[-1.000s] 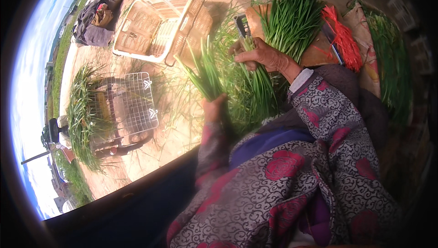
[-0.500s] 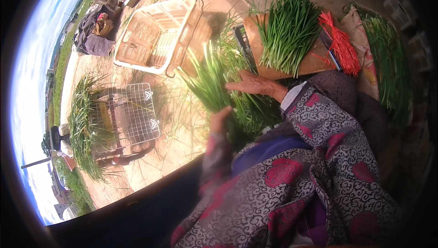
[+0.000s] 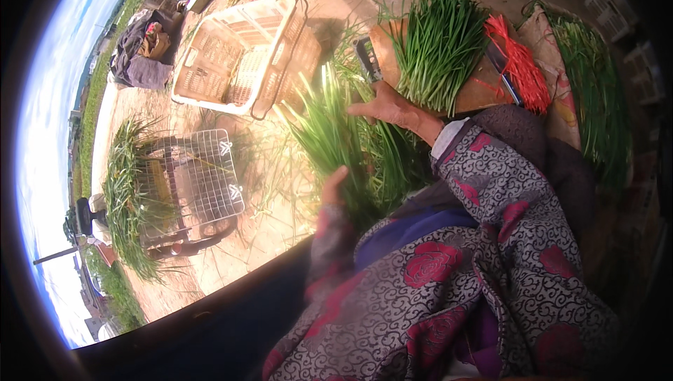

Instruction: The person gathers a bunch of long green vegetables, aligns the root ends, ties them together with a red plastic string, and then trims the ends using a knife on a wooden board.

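My left hand is wrapped round a loose bunch of garlic chives, its thumb on top and most fingers hidden behind the leaves. Pale cut ends of the bunch point away from me, toward a beige crate. My right hand is held over the bunch's right side with thumb and fingers spread and nothing visible between them. More loose green leaves lie under both hands, over my lap. To the right, a neat stack of chives rests on a brown board.
Red plastic ties lie beside the stack. Further right, more chives rest on a cloth sack. The beige plastic crate stands ahead. At left, a wire rack carries drooping greens. Dark clothing is heaped farther off.
My right hand has lifted slightly away from the bunch, and its fingers have spread. The chives in my left hand have fanned out a little; the left hand has hardly moved.
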A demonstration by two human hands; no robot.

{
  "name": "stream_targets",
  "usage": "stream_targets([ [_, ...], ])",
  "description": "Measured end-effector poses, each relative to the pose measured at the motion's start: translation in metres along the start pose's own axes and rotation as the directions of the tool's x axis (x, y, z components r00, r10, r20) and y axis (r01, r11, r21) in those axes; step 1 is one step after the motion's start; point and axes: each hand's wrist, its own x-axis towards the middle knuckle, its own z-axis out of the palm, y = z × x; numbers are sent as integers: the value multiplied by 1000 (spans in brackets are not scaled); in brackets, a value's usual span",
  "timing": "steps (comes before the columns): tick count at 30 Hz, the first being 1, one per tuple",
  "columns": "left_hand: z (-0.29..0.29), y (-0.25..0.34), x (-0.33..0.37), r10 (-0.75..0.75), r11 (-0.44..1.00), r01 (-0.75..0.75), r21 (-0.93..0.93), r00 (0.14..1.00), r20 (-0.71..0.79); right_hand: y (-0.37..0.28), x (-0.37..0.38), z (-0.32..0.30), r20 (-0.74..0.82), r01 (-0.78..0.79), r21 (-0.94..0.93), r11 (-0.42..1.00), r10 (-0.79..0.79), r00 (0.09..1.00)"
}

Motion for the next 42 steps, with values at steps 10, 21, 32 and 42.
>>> stream_targets([
  [10,0,19,46,267,942,-217,255,947,-181,48,10,18,170,143,-147,979,-117,979],
  [21,-65,42,54,614,682,-383,623,763,-203,34,9,0,78,-31,-209,977,48,996],
  [32,-11,23,45,276,929,-252,272,960,-52,36,6,4,173,-89,-149,985,114,978],
  [42,-15,15,58,307,908,-216,359,926,-218,60,17,-3,384,24,-470,882,180,906],
])
